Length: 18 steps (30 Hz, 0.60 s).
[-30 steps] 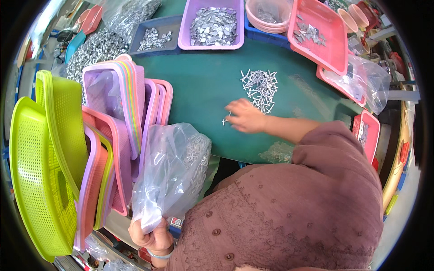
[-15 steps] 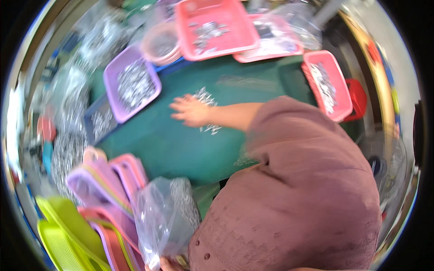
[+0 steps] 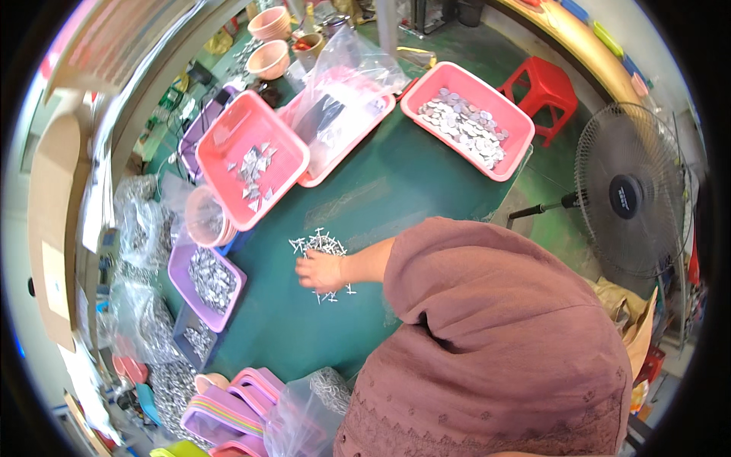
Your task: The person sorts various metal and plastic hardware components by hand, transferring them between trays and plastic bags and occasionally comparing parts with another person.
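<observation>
At the near edge of the green desk [image 3: 266, 335], toward its left end, a clear plastic bag [image 3: 301, 419] of silver pieces rests against stacked pastel baskets [image 3: 217, 419]. The left hand is out of sight; its grip cannot be told. In from the near edge, the right hand [image 3: 321, 271] lies palm down on a pile of small silver cross-shaped pieces [image 3: 325, 243], fingers bent; whether they pinch any cannot be told. Along the far edge stand a purple basin [image 3: 237, 280] and a pink tray [image 3: 285, 164], both holding silver pieces; another pink tray [image 3: 438, 82], holding round discs, sits by the right edge.
</observation>
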Each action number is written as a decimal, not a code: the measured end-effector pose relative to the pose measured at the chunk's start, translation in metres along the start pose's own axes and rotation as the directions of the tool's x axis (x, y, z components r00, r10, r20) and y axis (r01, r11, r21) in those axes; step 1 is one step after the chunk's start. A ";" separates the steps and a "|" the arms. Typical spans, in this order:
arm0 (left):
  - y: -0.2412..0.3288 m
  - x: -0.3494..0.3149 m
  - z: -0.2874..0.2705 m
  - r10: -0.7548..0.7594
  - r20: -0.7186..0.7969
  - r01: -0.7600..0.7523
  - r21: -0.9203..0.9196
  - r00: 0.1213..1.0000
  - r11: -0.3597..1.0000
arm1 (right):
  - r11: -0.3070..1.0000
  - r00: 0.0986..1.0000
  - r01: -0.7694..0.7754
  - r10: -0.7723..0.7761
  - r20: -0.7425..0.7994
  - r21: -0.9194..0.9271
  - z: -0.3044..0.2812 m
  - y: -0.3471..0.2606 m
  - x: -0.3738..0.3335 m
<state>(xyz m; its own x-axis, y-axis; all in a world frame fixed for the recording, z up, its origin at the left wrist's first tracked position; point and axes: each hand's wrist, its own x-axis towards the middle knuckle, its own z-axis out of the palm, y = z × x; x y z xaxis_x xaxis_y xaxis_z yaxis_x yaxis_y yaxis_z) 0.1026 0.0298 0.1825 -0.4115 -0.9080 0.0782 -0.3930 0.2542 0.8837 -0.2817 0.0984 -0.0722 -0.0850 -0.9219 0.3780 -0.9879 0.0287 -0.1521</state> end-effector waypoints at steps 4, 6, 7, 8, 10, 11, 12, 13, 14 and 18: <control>0.008 0.004 0.012 0.040 -0.027 -0.040 -0.015 0.999 0.999 | 0.984 0.980 0.147 -0.131 -0.153 0.101 0.015 -0.024 -0.026; 0.025 0.005 0.020 0.046 0.015 -0.046 0.008 0.999 0.999 | 0.993 0.992 0.059 -0.070 0.102 0.106 0.022 -0.017 -0.031; 0.028 0.000 0.023 0.028 0.029 -0.028 0.012 0.999 1.000 | 0.994 0.968 0.024 -0.050 0.248 0.105 0.014 -0.017 -0.034; 0.027 -0.002 0.026 0.047 0.023 -0.047 -0.002 0.999 0.999 | 0.994 0.961 0.006 -0.036 0.274 0.112 0.005 -0.016 -0.037; 0.022 -0.005 0.031 0.088 0.006 -0.088 -0.027 0.996 0.996 | 0.984 1.000 -0.008 0.011 -0.015 0.178 -0.023 -0.012 -0.045; 0.025 -0.004 0.034 0.090 0.001 -0.089 -0.032 0.996 0.995 | 0.977 0.986 -0.008 0.043 -0.162 0.212 -0.045 -0.008 -0.047; 0.027 -0.004 0.036 0.087 -0.006 -0.087 -0.037 0.996 0.996 | 0.961 0.984 -0.175 0.161 0.080 0.216 -0.086 0.002 -0.046; 0.030 0.000 0.041 0.089 -0.006 -0.090 -0.047 0.996 0.995 | 0.936 0.943 -0.316 0.291 0.160 0.157 -0.118 0.024 -0.055; 0.031 0.002 0.045 0.080 -0.016 -0.080 -0.055 0.997 0.995 | 0.902 0.898 -0.430 0.423 0.116 0.037 -0.154 0.046 -0.072; 0.039 -0.018 0.053 0.008 -0.121 -0.011 -0.024 0.993 1.000 | 0.357 0.378 -0.922 0.914 -0.145 -0.149 -0.266 0.164 -0.138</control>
<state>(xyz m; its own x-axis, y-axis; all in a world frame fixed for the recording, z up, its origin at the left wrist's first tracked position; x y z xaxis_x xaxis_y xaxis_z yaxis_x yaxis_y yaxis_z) 0.0514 0.0737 0.1907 -0.3125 -0.9394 0.1409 -0.3681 0.2565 0.8937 -0.4668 0.3332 0.0938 -0.9543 -0.2658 0.1366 -0.2938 0.9179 -0.2667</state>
